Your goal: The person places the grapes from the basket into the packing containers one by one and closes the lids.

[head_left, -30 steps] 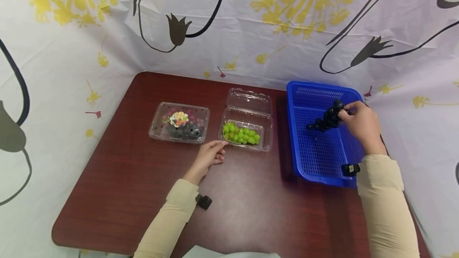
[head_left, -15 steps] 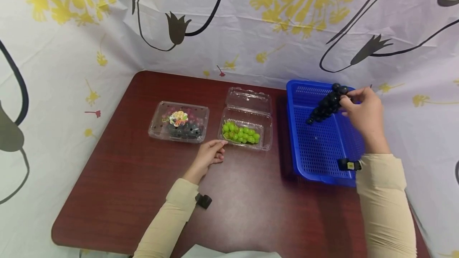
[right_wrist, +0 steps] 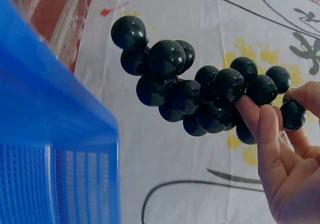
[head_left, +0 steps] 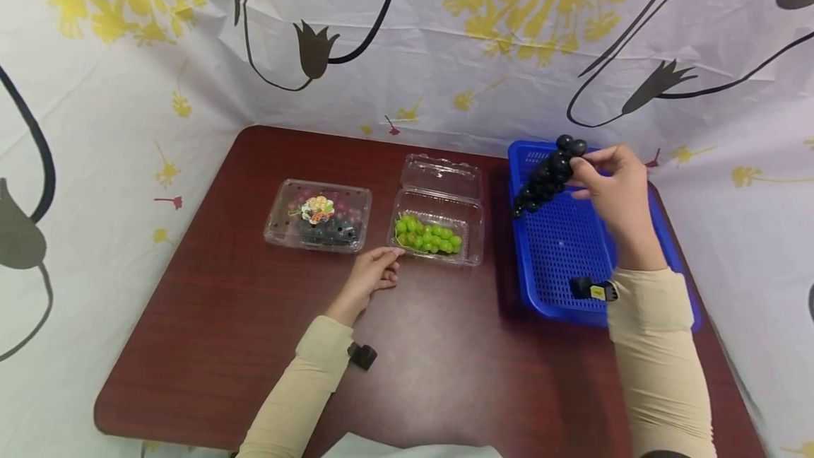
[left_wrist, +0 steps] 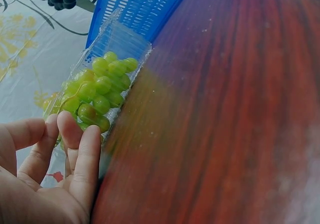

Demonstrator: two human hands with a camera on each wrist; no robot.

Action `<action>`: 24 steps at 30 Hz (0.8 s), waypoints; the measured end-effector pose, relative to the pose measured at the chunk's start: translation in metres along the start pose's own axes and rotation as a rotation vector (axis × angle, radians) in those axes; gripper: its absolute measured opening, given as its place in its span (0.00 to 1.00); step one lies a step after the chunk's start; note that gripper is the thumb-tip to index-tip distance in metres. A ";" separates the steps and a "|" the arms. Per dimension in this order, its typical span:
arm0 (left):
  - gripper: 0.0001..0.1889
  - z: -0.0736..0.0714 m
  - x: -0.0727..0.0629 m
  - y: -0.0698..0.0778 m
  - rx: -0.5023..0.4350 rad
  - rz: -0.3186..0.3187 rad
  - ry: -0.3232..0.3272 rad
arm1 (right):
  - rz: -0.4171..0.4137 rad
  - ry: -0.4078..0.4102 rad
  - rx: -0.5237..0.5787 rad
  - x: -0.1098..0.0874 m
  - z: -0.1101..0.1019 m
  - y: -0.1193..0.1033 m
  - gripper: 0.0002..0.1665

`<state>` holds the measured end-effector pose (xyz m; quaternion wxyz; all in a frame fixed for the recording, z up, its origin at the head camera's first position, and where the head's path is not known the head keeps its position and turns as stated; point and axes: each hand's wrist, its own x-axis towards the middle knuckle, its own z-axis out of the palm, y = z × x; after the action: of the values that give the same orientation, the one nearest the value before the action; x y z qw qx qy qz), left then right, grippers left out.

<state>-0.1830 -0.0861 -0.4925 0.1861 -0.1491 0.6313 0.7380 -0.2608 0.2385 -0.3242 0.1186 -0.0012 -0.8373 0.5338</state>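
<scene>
A bunch of black grapes [head_left: 547, 177] hangs from my right hand [head_left: 620, 189], which pinches its upper end above the far left part of the blue basket [head_left: 524, 267]. In the right wrist view the bunch of black grapes [right_wrist: 185, 91] is wholly clear of the basket wall. With thumb and fingertips, my left hand [head_left: 369, 278] pinches the near left corner of an open clear plastic clamshell box [head_left: 470, 232]. Green grapes [head_left: 427, 235] lie in the front of that box, and its lid [head_left: 441, 177] is folded back. The left wrist view shows the left hand [left_wrist: 60, 169] by the green grapes.
A closed clear clamshell box [head_left: 276, 225] with a fruit sticker stands to the left, holding red and dark grapes. Brown wooden table [head_left: 432, 359] lies in front. A white patterned cloth [head_left: 407, 34] hangs behind the table.
My right hand has lifted the black grapes up from inside the basket and moved them left toward its far left rim. The left hand and both clear boxes have stayed put.
</scene>
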 end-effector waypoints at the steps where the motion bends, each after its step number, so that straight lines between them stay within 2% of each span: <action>1: 0.17 0.000 0.000 0.000 0.001 0.000 0.000 | 0.008 -0.008 0.031 0.000 0.003 0.000 0.07; 5: 0.17 0.000 0.001 -0.001 0.001 0.000 0.001 | 0.030 -0.021 0.132 -0.003 0.015 0.001 0.07; 14: 0.17 0.000 0.001 -0.001 0.011 0.004 0.007 | 0.068 -0.013 0.247 -0.013 0.049 0.002 0.08; 19: 0.17 -0.003 0.014 -0.012 0.021 -0.008 0.007 | 0.086 -0.029 0.207 -0.020 0.067 0.001 0.08; 24: 0.17 -0.003 0.021 -0.021 0.013 -0.007 0.022 | 0.093 0.001 0.330 -0.025 0.084 0.000 0.09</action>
<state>-0.1922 -0.0839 -0.5211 0.1825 -0.1582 0.6378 0.7314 -0.2532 0.1607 -0.3630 0.0926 -0.0206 -0.7374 0.6688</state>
